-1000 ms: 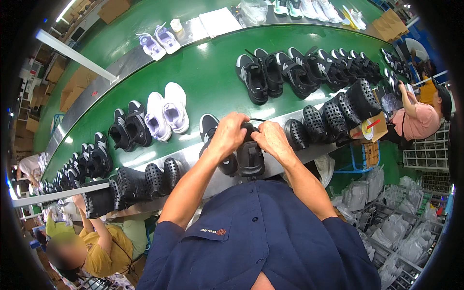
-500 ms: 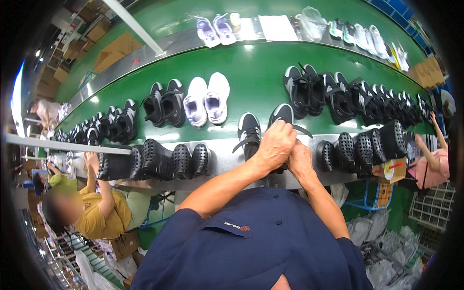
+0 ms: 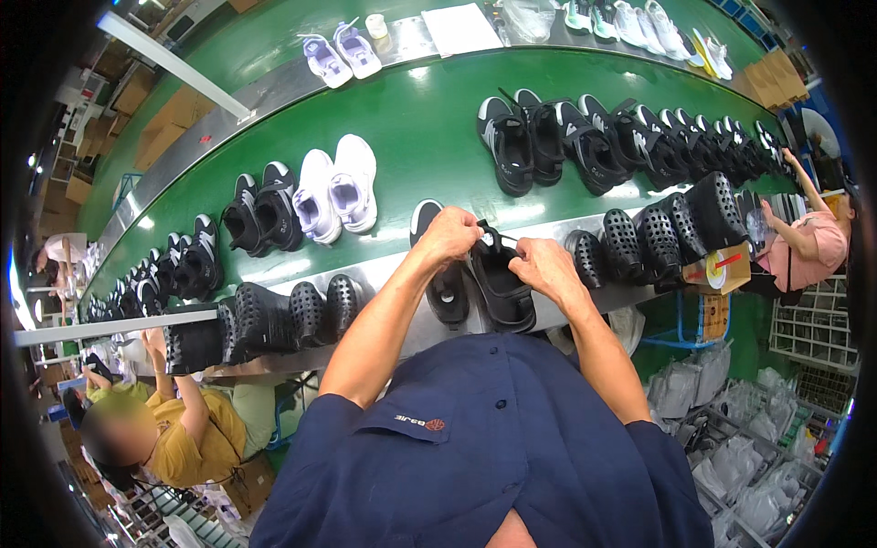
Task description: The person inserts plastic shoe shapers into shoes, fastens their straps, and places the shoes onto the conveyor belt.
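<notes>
Green surface (image 3: 420,128) fills twelve o'clock beyond the steel ledge (image 3: 384,279). Left hand (image 3: 454,235) and right hand (image 3: 545,267) pinch a black shoe's (image 3: 504,285) thin strap (image 3: 501,236).

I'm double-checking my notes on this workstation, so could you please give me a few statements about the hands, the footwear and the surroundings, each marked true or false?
1. The left hand and right hand are both at the same black shoe. True.
2. The pair of white shoes stands to the right of both hands. False: it stands to their left, on the green surface.
3. Perforated black forms stand on both sides of the hands. True.
4. The white sheet lies left of the lilac-and-white shoes. False: it lies to their right.
5. A co-worker in a pink top is at the right side. True.
</notes>
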Tool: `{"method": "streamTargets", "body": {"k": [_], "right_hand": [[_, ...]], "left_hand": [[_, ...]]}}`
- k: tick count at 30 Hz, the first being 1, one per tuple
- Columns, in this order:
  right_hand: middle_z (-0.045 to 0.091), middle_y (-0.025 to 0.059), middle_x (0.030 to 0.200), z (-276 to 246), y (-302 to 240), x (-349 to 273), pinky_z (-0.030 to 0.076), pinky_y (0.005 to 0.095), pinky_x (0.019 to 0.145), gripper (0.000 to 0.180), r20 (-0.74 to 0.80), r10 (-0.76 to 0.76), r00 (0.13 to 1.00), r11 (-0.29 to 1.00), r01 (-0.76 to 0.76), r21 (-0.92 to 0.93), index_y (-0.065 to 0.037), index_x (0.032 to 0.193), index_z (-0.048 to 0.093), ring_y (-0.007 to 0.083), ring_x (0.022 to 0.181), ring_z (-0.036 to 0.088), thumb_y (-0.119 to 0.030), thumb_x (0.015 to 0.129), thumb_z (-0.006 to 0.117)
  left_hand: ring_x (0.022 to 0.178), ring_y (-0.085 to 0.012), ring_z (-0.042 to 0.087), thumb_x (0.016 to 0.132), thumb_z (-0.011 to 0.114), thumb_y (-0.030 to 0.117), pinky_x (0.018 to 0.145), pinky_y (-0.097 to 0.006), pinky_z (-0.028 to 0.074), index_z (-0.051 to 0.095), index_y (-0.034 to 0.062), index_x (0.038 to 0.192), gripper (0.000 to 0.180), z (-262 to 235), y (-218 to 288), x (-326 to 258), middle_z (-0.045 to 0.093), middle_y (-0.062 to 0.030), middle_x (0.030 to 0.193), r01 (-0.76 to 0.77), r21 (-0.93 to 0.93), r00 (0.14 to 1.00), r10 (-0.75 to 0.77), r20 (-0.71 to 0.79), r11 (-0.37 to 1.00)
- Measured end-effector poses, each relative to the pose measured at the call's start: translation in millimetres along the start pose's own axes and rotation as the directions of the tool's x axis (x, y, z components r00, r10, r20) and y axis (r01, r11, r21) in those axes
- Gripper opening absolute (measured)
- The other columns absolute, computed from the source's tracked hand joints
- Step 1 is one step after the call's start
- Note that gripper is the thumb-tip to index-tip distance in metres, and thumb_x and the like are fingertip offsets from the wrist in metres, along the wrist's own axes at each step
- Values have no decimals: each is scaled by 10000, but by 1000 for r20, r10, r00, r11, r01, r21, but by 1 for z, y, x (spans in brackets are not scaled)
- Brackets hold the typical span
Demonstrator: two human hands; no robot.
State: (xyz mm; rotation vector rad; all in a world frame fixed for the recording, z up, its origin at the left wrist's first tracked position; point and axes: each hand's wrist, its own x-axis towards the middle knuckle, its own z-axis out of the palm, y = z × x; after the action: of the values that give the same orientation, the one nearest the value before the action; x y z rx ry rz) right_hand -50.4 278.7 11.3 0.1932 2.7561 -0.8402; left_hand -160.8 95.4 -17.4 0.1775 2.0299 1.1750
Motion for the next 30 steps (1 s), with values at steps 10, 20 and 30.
{"method": "streamTargets", "body": {"k": [10,20,30], "right_hand": [[672,218,925,35,16,-4,506,484,755,291,-136,-88,987,989,103,106,6,958,635,422,883,648,-278,909,674],[659,177,908,50,48,-1,518,475,722,125,-383,-212,899,958,269,101,-24,974,629,400,867,647,-138,925,617],[617,150,849,-91,60,-82,477,456,751,291,-833,43,551,986,-158,-53,-2,1077,653,333,805,589,-219,888,696]], "left_hand": [[475,-112,551,915,650,179,432,-279,427,629,20,708,262,20,-8,5,548,-17,570,-30,23,998,29,60,999],[578,-91,558,923,642,177,535,-286,453,648,5,804,209,11,-6,1,563,5,629,-287,91,935,259,244,954],[771,-276,669,928,646,177,726,-374,513,687,-21,1055,240,55,-39,-28,689,-181,856,-337,145,889,365,-278,930]]}}
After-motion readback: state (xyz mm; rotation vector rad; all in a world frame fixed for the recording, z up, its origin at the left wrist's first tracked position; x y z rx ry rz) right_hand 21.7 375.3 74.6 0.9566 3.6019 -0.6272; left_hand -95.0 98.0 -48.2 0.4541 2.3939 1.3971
